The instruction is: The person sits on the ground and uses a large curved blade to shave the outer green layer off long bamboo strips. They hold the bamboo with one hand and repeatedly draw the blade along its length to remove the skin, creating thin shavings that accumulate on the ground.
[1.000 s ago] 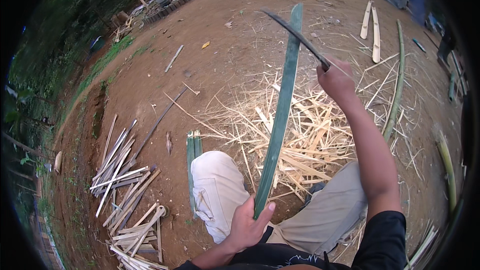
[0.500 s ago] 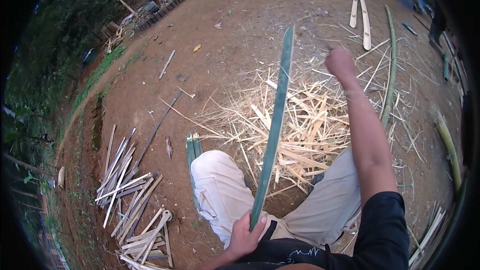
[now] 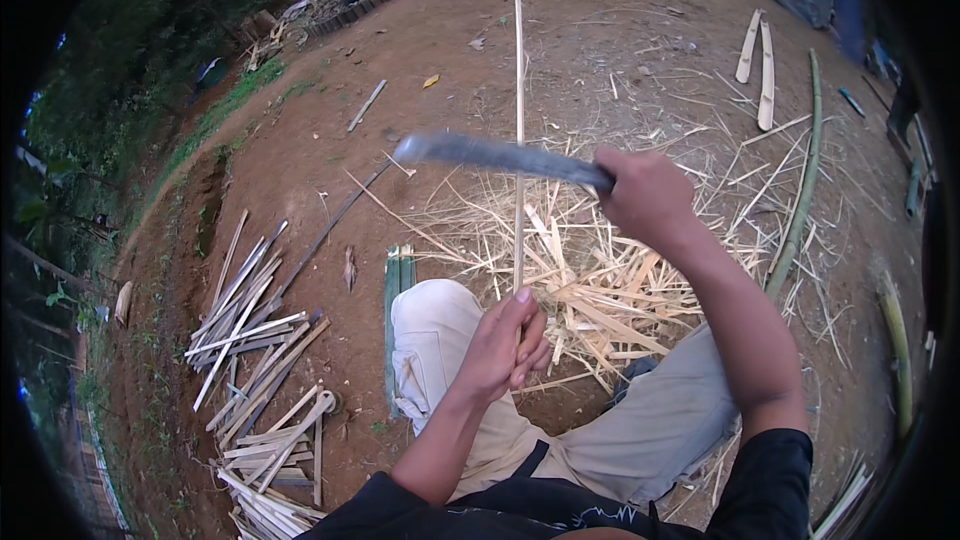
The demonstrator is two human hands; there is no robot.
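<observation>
My left hand (image 3: 505, 340), closed above my left knee, grips the lower end of a long bamboo strip (image 3: 519, 70). The strip stands up away from me, its thin pale edge turned toward me. In my right hand (image 3: 645, 195) is a machete (image 3: 490, 155), its fingers wrapped round the handle. The dark blade points left and crosses the strip around mid-length; I cannot tell whether they touch. The blade's tip is smeared by motion.
Pale bamboo shavings (image 3: 610, 290) are heaped before my legs. Several cut strips (image 3: 240, 310) lie in piles at the left. Green bamboo pieces (image 3: 397, 280) lie beside my left knee. On the right are a long green pole (image 3: 803, 190) and two split bamboo halves (image 3: 767, 80).
The bamboo strip has turned from its broad green face to its thin edge, and my left hand has moved forward. My right hand has come down and inward, bringing the machete blade across the strip.
</observation>
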